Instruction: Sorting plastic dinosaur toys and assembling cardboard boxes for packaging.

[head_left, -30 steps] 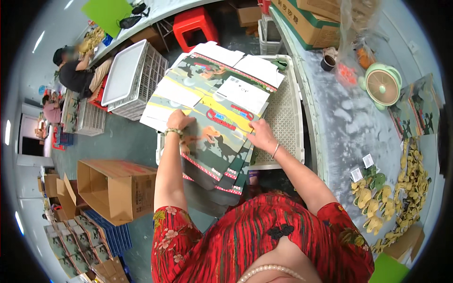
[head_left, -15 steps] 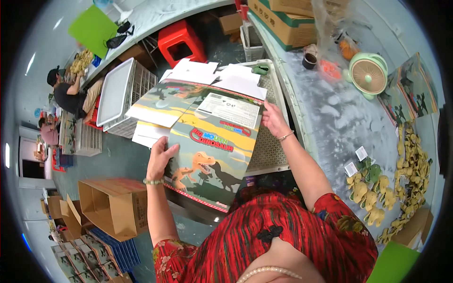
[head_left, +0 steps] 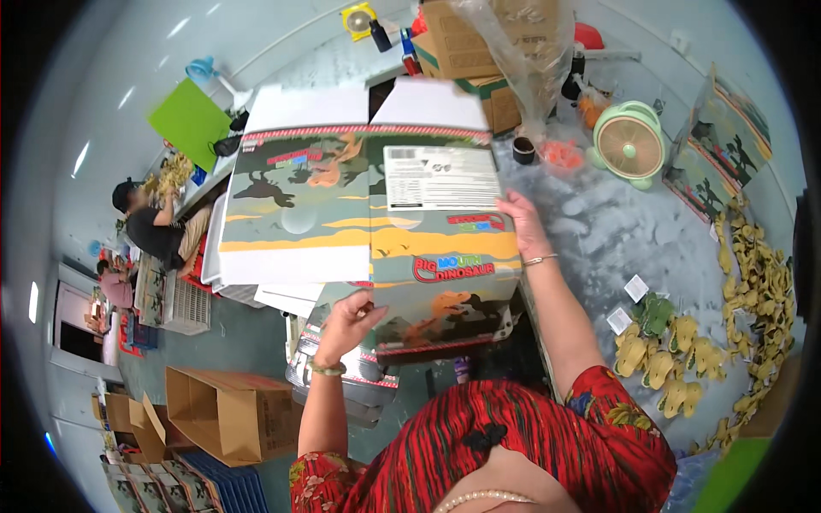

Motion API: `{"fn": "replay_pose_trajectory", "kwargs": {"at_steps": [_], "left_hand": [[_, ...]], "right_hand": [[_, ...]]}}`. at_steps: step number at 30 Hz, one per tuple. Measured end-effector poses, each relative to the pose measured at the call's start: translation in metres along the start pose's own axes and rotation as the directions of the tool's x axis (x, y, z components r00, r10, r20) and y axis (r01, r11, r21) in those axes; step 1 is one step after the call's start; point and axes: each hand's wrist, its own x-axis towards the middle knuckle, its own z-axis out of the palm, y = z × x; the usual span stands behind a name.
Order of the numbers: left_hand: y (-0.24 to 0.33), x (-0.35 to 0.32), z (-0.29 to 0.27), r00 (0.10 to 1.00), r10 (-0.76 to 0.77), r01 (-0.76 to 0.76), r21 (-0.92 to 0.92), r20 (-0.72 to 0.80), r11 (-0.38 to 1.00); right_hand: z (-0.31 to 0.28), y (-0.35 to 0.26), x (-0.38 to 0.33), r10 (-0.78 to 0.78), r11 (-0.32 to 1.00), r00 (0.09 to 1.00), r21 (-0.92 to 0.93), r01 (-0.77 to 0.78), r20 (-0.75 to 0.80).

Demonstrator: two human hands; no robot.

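A printed cardboard box (head_left: pixel 299 192) with dinosaur pictures, partly unfolded, is held up in front of me. Its white flaps (head_left: pixel 428 104) stand out along the far edge. My right hand (head_left: pixel 523 224) grips the right edge, thumb on the printed face. My left hand (head_left: pixel 349 327) is at the lower left edge of the front panel, fingers loosely bent and apart, thumb close against the panel. Below that hand, more printed card (head_left: pixel 321 309) and white sheets (head_left: pixel 291 299) show, partly covered by the box.
On the right-hand table (head_left: pixel 564 278) are a green fan (head_left: pixel 630 145), yellow dinosaur-head pieces (head_left: pixel 753 282) and a dark cup (head_left: pixel 523 150). Cartons (head_left: pixel 466 38) stand at the back. An open brown carton (head_left: pixel 235 410) is at lower left. A co-worker (head_left: pixel 154 227) sits at far left.
The box has risen and turned squarer to me, its left panel spreading wider. My left hand has moved right and loosened from the edge; my right hand still holds its side.
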Motion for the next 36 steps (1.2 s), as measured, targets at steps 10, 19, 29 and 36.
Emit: {"fn": "replay_pose_trajectory", "kwargs": {"at_steps": [10, 19, 29, 36], "left_hand": [[0.075, 0.027, -0.128, 0.912, 0.078, -0.342, -0.640, -0.402, 0.688], [0.072, 0.059, -0.132, 0.790, 0.357, -0.589, -0.455, -0.498, 0.667], [0.113, 0.038, -0.135, 0.674, 0.575, -0.736, -0.360, -0.464, 0.573], [0.108, 0.016, -0.119, 0.631, 0.590, -0.773, -0.337, -0.505, 0.538]], "right_hand": [[0.000, -0.093, -0.054, -0.363, 0.914, 0.929, -0.167, 0.370, 0.074], [0.037, -0.135, -0.073, -0.839, -0.035, 0.501, -0.940, 0.341, 0.212], [0.260, -0.158, -0.092, -0.743, -0.156, 0.515, -0.859, 0.489, 0.428], [0.270, -0.151, -0.084, -0.727, 0.149, 0.618, -0.810, 0.567, 0.299]]}}
